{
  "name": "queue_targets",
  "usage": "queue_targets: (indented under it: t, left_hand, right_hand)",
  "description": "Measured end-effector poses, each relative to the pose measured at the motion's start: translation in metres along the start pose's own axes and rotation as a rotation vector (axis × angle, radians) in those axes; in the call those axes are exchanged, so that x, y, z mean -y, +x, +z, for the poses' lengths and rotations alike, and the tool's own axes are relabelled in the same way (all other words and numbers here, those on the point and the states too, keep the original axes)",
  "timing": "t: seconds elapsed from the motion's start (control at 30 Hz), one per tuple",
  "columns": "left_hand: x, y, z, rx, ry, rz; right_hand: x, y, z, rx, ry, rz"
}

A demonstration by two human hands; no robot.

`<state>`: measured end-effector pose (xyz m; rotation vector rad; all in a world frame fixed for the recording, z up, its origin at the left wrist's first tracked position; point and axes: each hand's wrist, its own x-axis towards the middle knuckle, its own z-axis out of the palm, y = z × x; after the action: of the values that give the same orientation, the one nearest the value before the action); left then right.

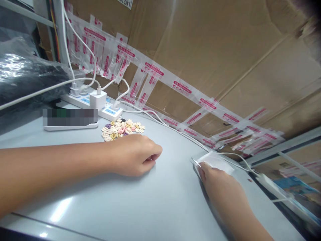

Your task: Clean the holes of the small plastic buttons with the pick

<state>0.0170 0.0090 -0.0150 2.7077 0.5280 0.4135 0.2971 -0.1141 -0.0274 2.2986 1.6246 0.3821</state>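
My left hand rests low over the table with its fingers curled and the thumb pressed against them; whatever they may hold is hidden. Just behind it lies a pile of small bead-like pieces, mostly cream with some yellow, pink, purple and black ones. To the right, my right hand pinches a thin metal tool, whose slim tip points left and away from me. Its exact kind does not show. A white sheet, perhaps paper or a thin bag, lies right behind that hand.
A white power strip with a white plug adapter and cables stands at the back left. In front of it lies a blurred-out device. Taped cardboard walls the back of the pale table. Black plastic wrapping sits far left.
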Motion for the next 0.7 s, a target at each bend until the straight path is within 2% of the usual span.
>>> queue_targets:
  t: [0.1,0.23,0.47,0.6,0.7]
  left_hand:
    - [0.001,0.001,0.001,0.0,-0.005,0.005]
    - [0.0,0.0,0.001,0.003,-0.002,0.014]
    - [-0.001,0.0,-0.001,-0.005,-0.009,0.02]
    - [0.002,0.0,-0.002,-0.018,-0.018,0.014]
    - [0.003,0.0,-0.002,-0.022,-0.029,0.014]
  right_hand:
    - [-0.01,0.005,0.01,-0.026,0.019,-0.013]
    - [-0.021,0.006,0.02,-0.112,0.038,-0.107]
    - [-0.007,-0.017,0.018,-0.322,0.164,-0.305]
    - [-0.01,-0.024,0.01,-0.385,0.218,-0.332]
    - [-0.034,-0.016,-0.015,-0.412,0.266,-0.348]
